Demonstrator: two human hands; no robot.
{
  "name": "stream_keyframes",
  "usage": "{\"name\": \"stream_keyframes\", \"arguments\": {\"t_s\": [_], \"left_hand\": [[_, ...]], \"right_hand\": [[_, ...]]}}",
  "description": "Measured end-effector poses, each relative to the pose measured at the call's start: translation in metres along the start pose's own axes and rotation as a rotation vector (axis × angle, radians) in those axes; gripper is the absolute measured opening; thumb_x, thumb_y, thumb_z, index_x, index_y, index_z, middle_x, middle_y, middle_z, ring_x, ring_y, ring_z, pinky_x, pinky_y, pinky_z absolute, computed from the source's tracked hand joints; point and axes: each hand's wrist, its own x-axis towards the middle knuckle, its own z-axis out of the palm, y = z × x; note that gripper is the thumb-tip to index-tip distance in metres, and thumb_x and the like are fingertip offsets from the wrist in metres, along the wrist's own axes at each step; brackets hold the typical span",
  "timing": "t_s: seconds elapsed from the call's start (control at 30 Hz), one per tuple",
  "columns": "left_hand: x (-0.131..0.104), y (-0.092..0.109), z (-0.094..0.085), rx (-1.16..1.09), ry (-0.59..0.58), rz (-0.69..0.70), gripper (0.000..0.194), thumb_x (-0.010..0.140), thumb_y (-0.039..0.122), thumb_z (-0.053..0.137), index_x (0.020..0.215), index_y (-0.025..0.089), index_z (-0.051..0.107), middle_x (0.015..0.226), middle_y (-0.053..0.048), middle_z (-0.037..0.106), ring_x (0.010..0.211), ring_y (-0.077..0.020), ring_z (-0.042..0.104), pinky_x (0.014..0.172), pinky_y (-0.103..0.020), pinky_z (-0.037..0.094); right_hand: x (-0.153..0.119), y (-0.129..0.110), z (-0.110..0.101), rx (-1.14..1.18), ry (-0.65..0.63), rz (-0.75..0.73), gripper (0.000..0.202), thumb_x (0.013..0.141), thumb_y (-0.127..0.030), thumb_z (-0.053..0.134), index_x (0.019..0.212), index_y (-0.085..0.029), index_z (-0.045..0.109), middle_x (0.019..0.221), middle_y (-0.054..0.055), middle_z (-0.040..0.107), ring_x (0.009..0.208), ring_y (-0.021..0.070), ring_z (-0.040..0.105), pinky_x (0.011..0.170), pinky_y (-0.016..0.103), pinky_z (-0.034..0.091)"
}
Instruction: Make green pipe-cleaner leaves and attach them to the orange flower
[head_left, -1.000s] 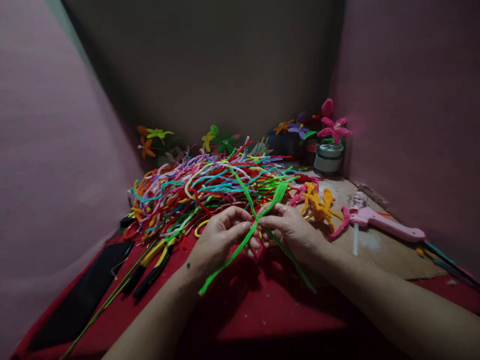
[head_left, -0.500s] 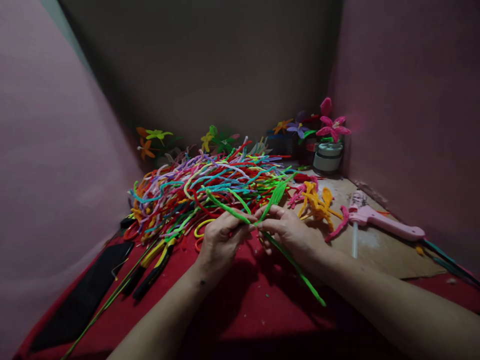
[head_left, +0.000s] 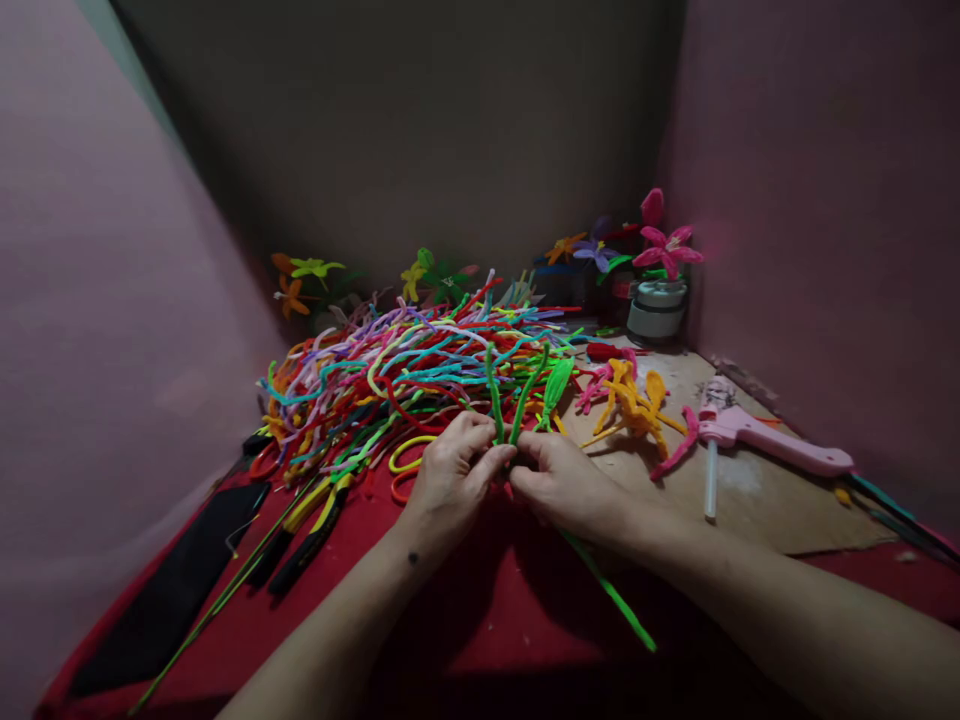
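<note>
Red cloth (head_left: pixel 517 610) below — left hand (head_left: pixel 451 472), right hand (head_left: pixel 568 482) pinch green strands (head_left: pixel 494 392).

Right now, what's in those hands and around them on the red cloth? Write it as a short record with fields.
Left hand: pinching green pipe cleaners
Right hand: close beside it, gripping the same green work
Beyond the hands: heap of multicoloured pipe cleaners
Left side: yellow-and-black-handled tool, its head hidden
Right side: pink glue gun on cardboard
Back right: pink flower above a grey container
</note>
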Motion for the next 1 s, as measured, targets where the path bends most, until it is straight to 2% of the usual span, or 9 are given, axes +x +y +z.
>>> {"name": "stream_keyframes", "arguments": {"t_s": [0.1, 0.43, 0.53, 0.67, 0.73, 0.8, 0.93, 1.0], "left_hand": [[-0.001, 0.000, 0.002, -0.046, 0.015, -0.029, 0.011, 0.077, 0.022, 0.055, 0.071, 0.016, 0.062, 0.078, -0.002, 0.050, 0.069, -0.0113, 0.049, 0.061, -0.022, 0.040], [-0.002, 0.009, 0.001, -0.462, 0.008, -0.189, 0.011, 0.073, 0.024, 0.060, 0.078, 0.015, 0.064, 0.075, 0.000, 0.050, 0.052, -0.0055, 0.043, 0.046, -0.019, 0.038], [-0.002, 0.010, 0.000, -0.566, 0.067, -0.217, 0.011, 0.072, 0.023, 0.063, 0.080, 0.015, 0.063, 0.068, 0.000, 0.053, 0.053, -0.0069, 0.047, 0.047, -0.018, 0.039], [-0.001, 0.009, -0.003, -0.672, 0.117, -0.198, 0.011, 0.074, 0.021, 0.062, 0.083, 0.015, 0.064, 0.071, -0.002, 0.060, 0.055, -0.0090, 0.052, 0.050, -0.021, 0.043], [-0.001, 0.009, -0.004, -0.713, 0.151, -0.184, 0.011, 0.074, 0.021, 0.061, 0.083, 0.015, 0.064, 0.074, -0.003, 0.062, 0.054, -0.0091, 0.053, 0.050, -0.021, 0.044], [-0.001, 0.010, -0.004, -0.745, 0.179, -0.179, 0.008, 0.075, 0.020, 0.060, 0.081, 0.016, 0.064, 0.073, -0.003, 0.064, 0.054, -0.0090, 0.053, 0.050, -0.021, 0.045], [-0.003, 0.014, -0.004, -0.786, 0.200, -0.152, 0.006, 0.076, 0.019, 0.059, 0.078, 0.016, 0.063, 0.070, -0.002, 0.064, 0.054, -0.0092, 0.054, 0.051, -0.021, 0.046], [-0.004, 0.017, -0.005, -0.782, 0.197, -0.110, 0.004, 0.075, 0.017, 0.060, 0.077, 0.017, 0.064, 0.073, -0.002, 0.065, 0.056, -0.0099, 0.056, 0.052, -0.022, 0.046]], "right_hand": [[-0.001, 0.004, 0.004, -0.168, 0.057, -0.055, 0.014, 0.065, -0.009, 0.042, 0.068, -0.013, 0.056, 0.060, 0.000, 0.052, 0.054, 0.0092, 0.043, 0.051, 0.021, 0.033], [-0.001, 0.005, 0.000, -0.094, -0.009, -0.147, 0.024, 0.067, -0.008, 0.042, 0.080, -0.014, 0.062, 0.072, 0.001, 0.061, 0.063, 0.0118, 0.052, 0.064, 0.023, 0.040], [-0.001, -0.001, -0.004, 0.022, -0.042, -0.119, 0.029, 0.068, -0.005, 0.041, 0.083, -0.015, 0.064, 0.071, 0.000, 0.060, 0.066, 0.0122, 0.052, 0.067, 0.023, 0.042], [0.000, -0.010, -0.005, 0.372, -0.114, -0.124, 0.035, 0.076, -0.013, 0.044, 0.107, -0.020, 0.059, 0.080, -0.001, 0.061, 0.079, 0.0129, 0.053, 0.079, 0.026, 0.041], [-0.001, -0.011, -0.004, 0.439, -0.110, -0.150, 0.037, 0.078, -0.017, 0.047, 0.114, -0.021, 0.056, 0.085, 0.000, 0.060, 0.082, 0.0130, 0.053, 0.082, 0.028, 0.041], [-0.003, -0.011, -0.003, 0.341, -0.046, -0.174, 0.039, 0.077, -0.017, 0.051, 0.115, -0.020, 0.056, 0.085, 0.001, 0.058, 0.082, 0.0136, 0.053, 0.081, 0.029, 0.042], [-0.010, -0.012, -0.003, -0.055, 0.165, -0.266, 0.040, 0.075, -0.013, 0.052, 0.114, -0.022, 0.058, 0.082, 0.003, 0.050, 0.075, 0.0141, 0.049, 0.075, 0.029, 0.044], [-0.012, -0.012, -0.004, -0.176, 0.249, -0.361, 0.039, 0.075, -0.012, 0.052, 0.112, -0.023, 0.060, 0.086, 0.005, 0.049, 0.082, 0.0160, 0.049, 0.078, 0.031, 0.043]]}}
